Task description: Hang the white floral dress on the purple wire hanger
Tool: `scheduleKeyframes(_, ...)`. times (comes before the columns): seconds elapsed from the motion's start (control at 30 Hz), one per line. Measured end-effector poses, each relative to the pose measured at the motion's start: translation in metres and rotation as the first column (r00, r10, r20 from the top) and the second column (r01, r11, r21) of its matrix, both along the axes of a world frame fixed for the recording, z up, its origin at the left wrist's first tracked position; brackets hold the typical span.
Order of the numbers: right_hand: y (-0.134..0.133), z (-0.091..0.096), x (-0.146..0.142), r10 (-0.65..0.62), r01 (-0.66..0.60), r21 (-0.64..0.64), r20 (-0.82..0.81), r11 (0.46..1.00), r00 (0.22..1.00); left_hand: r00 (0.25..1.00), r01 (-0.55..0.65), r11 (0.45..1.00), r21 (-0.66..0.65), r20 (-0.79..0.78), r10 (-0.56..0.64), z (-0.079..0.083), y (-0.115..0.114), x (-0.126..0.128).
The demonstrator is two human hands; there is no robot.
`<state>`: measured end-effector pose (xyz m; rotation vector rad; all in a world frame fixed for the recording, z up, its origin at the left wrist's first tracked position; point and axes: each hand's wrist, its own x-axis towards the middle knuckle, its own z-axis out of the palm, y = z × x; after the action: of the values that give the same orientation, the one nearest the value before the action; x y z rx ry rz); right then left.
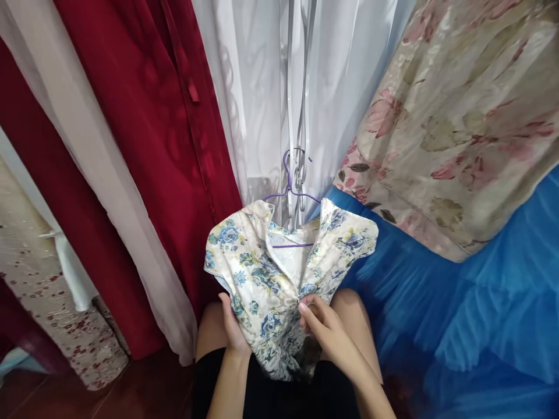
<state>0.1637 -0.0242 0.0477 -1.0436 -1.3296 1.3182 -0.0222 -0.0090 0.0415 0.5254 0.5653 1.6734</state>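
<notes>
Your blouse (257, 279), the blue-flowered one, sits right between your hands, front side up, low part over your lap. Your right hand (315, 314) has thumb and forefinger brought together on the front edge, at the bottom of the neck gap; its other fingers curl in, partly hidden. Your left hand (236, 329) lies along the blouse's left side, thumb raised and spread away, palm against the cloth; its fingers go out of sight underneath, so can't tell how firmly they grip.

Key relation: blouse's long axis runs away from you, from between your wrists up to the purple hanger (289, 189) ahead of both hands. The neck gap follows that line and narrows to a point at your right fingertips, so right is the nearer hand; left is off at the outer side.

Beyond the hanger hangs white cloth (257, 116). Red cloth (152, 116) is ahead and left of your left hand; blue ruffled cloth (480, 326) and a pink-flowered dress (458, 139) are right of your right hand.
</notes>
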Motion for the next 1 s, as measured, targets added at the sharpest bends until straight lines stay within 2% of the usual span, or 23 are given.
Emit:
scheduleKeyframes(0.07,0.013,0.0,-0.015,-0.039,0.032,0.096,0.076,0.995,0.996,0.998,-0.03,0.999,-0.039,-0.056,0.028,-0.006,-0.002,-0.001)
scheduleKeyframes(0.13,0.017,-0.004,-0.026,-0.029,0.018,0.137,0.081,0.99,0.996,0.982,-0.089,0.99,-0.108,-0.175,0.069,-0.01,-0.001,-0.001)
scheduleKeyframes(0.2,0.014,-0.008,-0.03,-0.047,0.043,0.131,0.029,0.991,0.998,0.95,-0.181,0.973,-0.144,-0.28,0.136,-0.011,0.002,-0.002)
scheduleKeyframes(0.27,0.009,-0.011,-0.029,-0.097,0.098,0.106,-0.021,0.989,0.995,0.929,-0.239,0.961,-0.142,-0.322,0.183,-0.011,0.007,-0.004)
scheduleKeyframes(0.43,0.003,-0.012,-0.026,-0.101,0.105,0.033,-0.106,0.994,0.989,0.941,-0.158,0.975,-0.159,-0.325,0.099,-0.006,0.006,0.004)
scheduleKeyframes(0.63,-0.007,-0.004,-0.033,-0.109,0.12,0.038,-0.216,0.992,0.97,0.907,-0.053,0.995,-0.088,-0.42,0.012,0.004,-0.009,0.023)
scheduleKeyframes(0.7,-0.011,0.001,-0.03,-0.139,0.149,0.022,-0.251,0.989,0.958,0.891,-0.108,0.992,-0.066,-0.448,0.067,0.003,-0.006,0.022)
scheduleKeyframes(0.77,-0.014,0.004,-0.025,-0.185,0.187,-0.016,-0.266,0.982,0.946,0.875,-0.223,0.973,-0.058,-0.452,0.174,-0.003,0.002,0.017)
scheduleKeyframes(0.83,-0.015,0.005,-0.021,-0.212,0.207,-0.05,-0.25,0.977,0.945,0.807,-0.412,0.911,-0.017,-0.471,0.357,-0.013,0.009,0.014)
scheduleKeyframes(0.9,-0.015,0.003,-0.02,-0.206,0.196,-0.07,-0.227,0.978,0.952,0.633,-0.607,0.785,0.122,-0.523,0.57,-0.023,0.011,0.015)
scheduleKeyframes(0.93,-0.015,0.003,-0.021,-0.197,0.184,-0.079,-0.219,0.98,0.955,0.531,-0.652,0.724,0.226,-0.546,0.649,-0.028,0.009,0.017)
scheduleKeyframes(0.97,-0.014,0.002,-0.023,-0.186,0.171,-0.086,-0.214,0.981,0.959,0.456,-0.633,0.7,0.331,-0.571,0.683,-0.031,0.006,0.022)
scheduleKeyframes(1.0,-0.014,0.002,-0.025,-0.172,0.157,-0.09,-0.207,0.984,0.963,0.429,-0.543,0.729,0.417,-0.608,0.668,-0.034,0.001,0.027)
